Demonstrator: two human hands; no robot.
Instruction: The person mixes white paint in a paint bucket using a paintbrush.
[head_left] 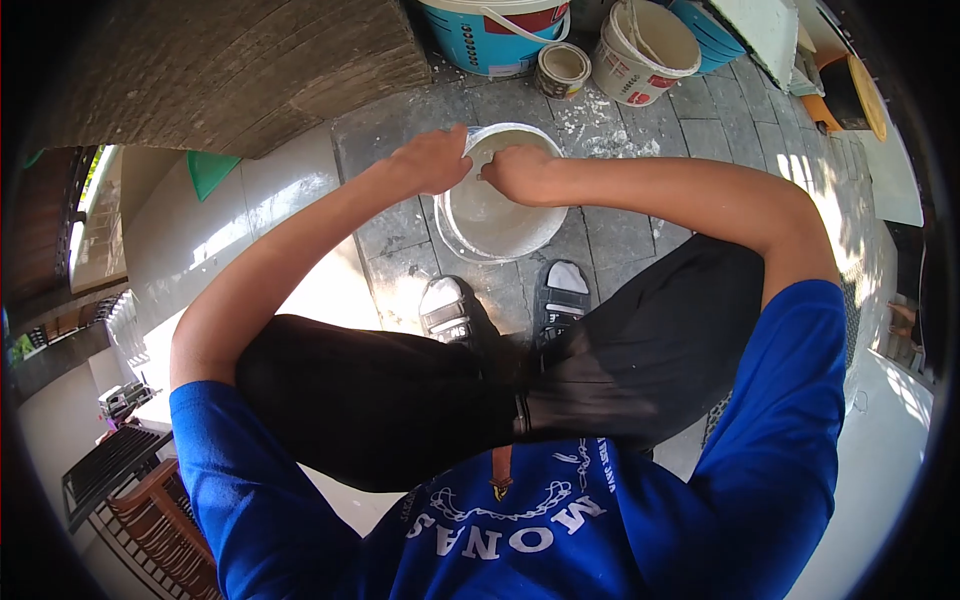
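Observation:
A white bucket [500, 240] with a pale, smeared inside stands on the grey paving in front of my feet. My left hand [435, 162] is closed on the bucket's left rim. Over the bucket's mouth, my right hand [522, 176] is curled into a fist with the fingers pointing left. What the right fingers hold, if anything, is hidden. A small gap separates the two hands.
Behind the bucket stand a large blue paint bucket [490, 45], a small paint can [562, 70] and a white paint-stained pail [630, 80]. White splatter [600, 125] marks the paving. A curved brown surface [250, 80] lies at the upper left. My sandalled feet are close to the bucket.

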